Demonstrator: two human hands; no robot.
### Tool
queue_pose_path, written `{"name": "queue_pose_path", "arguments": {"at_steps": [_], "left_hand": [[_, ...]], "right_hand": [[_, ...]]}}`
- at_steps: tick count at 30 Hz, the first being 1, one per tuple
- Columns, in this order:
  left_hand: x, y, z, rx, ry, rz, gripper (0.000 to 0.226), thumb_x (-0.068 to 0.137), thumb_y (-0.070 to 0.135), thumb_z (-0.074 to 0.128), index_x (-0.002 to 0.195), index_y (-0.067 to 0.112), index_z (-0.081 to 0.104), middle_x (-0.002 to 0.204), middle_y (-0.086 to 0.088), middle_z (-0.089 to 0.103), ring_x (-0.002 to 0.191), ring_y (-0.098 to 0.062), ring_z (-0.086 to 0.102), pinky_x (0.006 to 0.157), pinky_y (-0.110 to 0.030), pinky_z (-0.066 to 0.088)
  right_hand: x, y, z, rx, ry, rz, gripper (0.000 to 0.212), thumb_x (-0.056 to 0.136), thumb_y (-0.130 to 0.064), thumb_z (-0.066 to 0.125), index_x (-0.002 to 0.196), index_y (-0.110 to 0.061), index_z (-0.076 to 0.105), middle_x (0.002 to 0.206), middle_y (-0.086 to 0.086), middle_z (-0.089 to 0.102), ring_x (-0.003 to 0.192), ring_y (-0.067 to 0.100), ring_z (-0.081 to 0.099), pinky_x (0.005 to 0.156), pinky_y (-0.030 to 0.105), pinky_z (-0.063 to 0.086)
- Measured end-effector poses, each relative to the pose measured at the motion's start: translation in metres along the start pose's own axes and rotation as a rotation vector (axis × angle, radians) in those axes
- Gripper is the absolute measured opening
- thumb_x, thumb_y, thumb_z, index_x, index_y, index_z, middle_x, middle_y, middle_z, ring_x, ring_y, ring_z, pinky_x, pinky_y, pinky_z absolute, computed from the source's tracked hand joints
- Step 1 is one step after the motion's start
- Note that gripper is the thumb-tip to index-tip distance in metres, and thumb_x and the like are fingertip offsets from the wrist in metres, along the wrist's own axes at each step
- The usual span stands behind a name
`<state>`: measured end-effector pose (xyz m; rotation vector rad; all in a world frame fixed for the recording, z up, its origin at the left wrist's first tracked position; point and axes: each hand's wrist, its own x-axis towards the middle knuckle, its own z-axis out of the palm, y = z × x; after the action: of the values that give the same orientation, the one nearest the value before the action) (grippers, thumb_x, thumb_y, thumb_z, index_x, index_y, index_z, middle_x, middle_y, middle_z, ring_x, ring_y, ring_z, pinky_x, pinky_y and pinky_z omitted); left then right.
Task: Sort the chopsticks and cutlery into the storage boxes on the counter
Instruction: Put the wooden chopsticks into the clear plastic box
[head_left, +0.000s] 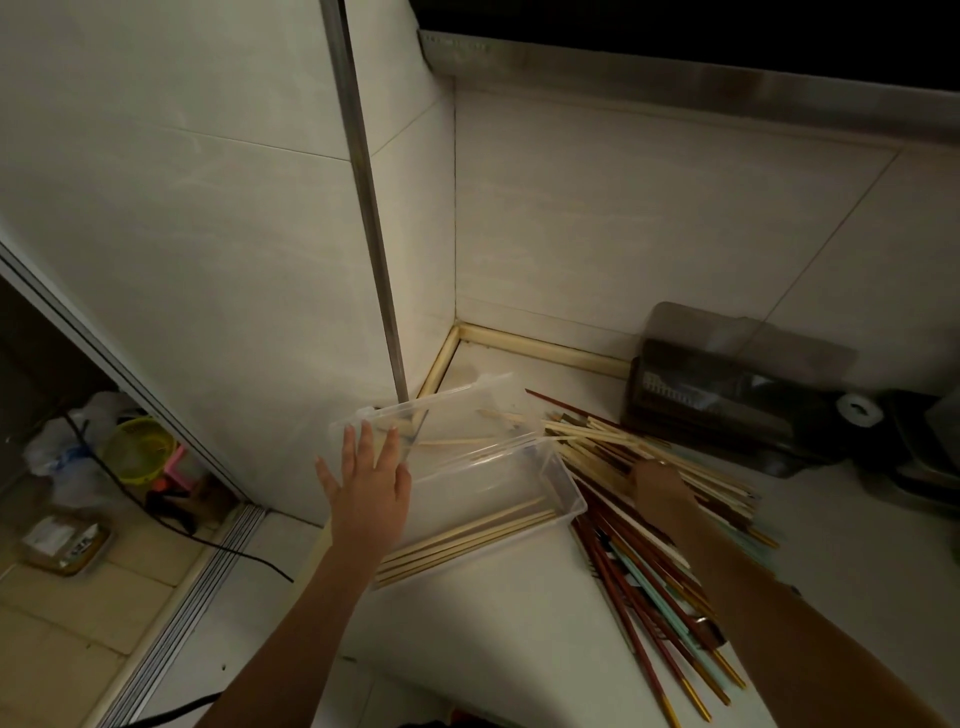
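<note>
A clear plastic storage box (563, 483) lies on the white counter, its lid (457, 410) open toward the wall. Several pale wooden chopsticks (467, 540) lie inside along its near side. My left hand (369, 483) hovers with spread fingers over the box's left end. To the right sprawls a pile of chopsticks (623, 452): pale wooden ones at the back, dark red, teal and gold-tipped ones (654, 597) toward the front. My right hand (657, 480) reaches into the pale wooden chopsticks; its fingers are hidden among them.
A dark smoked-plastic container (727, 384) stands against the tiled back wall at the right, with dark items beside it. A metal pole (374, 244) runs down the wall corner behind the box. Left of the counter, the floor holds a yellow basket (140, 447), bags and a black cable.
</note>
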<state>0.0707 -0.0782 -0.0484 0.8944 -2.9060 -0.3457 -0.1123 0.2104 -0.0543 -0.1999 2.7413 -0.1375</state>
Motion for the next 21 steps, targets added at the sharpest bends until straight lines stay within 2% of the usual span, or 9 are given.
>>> {"name": "queue_pose_path", "arguments": {"at_steps": [5,9,12,15,19,21], "left_hand": [[-0.001,0.001,-0.002,0.009,-0.014,-0.004,0.052,0.100,0.035,0.027,0.150,0.028,0.017,0.160,-0.006,0.007,0.147,-0.024,-0.004,0.113,-0.058,-0.001],[0.000,0.001,-0.002,-0.002,-0.016,-0.004,0.051,0.100,0.034,0.028,0.150,0.027,0.019,0.159,-0.007,0.009,0.147,-0.025,-0.003,0.113,-0.058,0.000],[0.000,0.001,-0.002,-0.001,-0.016,-0.009,0.051,0.099,0.036,0.024,0.150,0.027,0.020,0.159,-0.007,0.011,0.147,-0.025,-0.002,0.113,-0.058,0.002],[0.000,0.001,-0.004,-0.004,-0.019,0.000,0.052,0.100,0.034,0.029,0.150,0.026,0.021,0.159,-0.007,0.010,0.147,-0.025,-0.002,0.114,-0.058,0.002],[0.003,0.006,-0.005,-0.024,0.020,0.014,0.052,0.098,0.028,0.039,0.148,0.021,0.028,0.158,-0.009,0.014,0.147,-0.026,-0.001,0.114,-0.056,-0.001],[0.007,0.012,-0.003,-0.067,0.071,0.061,0.050,0.094,0.022,0.046,0.144,0.017,0.038,0.155,-0.012,0.024,0.147,-0.029,0.008,0.114,-0.054,0.001]], "right_hand": [[0.000,-0.005,0.002,-0.013,-0.042,-0.060,0.027,0.091,-0.027,0.059,0.113,-0.012,0.056,0.112,0.008,0.059,0.102,0.021,0.057,0.088,0.031,0.047],[-0.001,-0.005,0.005,-0.110,-0.031,-0.108,0.030,0.095,-0.024,0.051,0.121,-0.010,0.053,0.121,0.010,0.057,0.111,0.021,0.055,0.093,0.031,0.046],[-0.003,0.000,0.008,-0.173,-0.027,-0.163,0.041,0.096,-0.020,0.047,0.134,-0.006,0.040,0.133,0.013,0.048,0.122,0.026,0.047,0.102,0.036,0.041],[-0.009,0.006,-0.002,-0.094,0.025,-0.143,0.052,0.097,-0.017,0.044,0.143,-0.004,0.024,0.140,0.017,0.043,0.127,0.029,0.044,0.106,0.040,0.038],[-0.018,0.013,-0.025,0.002,0.089,-0.144,0.045,0.098,-0.018,0.043,0.140,-0.014,0.029,0.126,0.013,0.054,0.113,0.026,0.055,0.099,0.039,0.044],[-0.020,0.013,-0.032,0.023,0.184,-0.169,0.028,0.097,-0.026,0.043,0.124,-0.021,0.042,0.112,0.006,0.060,0.099,0.020,0.058,0.090,0.038,0.048]]}}
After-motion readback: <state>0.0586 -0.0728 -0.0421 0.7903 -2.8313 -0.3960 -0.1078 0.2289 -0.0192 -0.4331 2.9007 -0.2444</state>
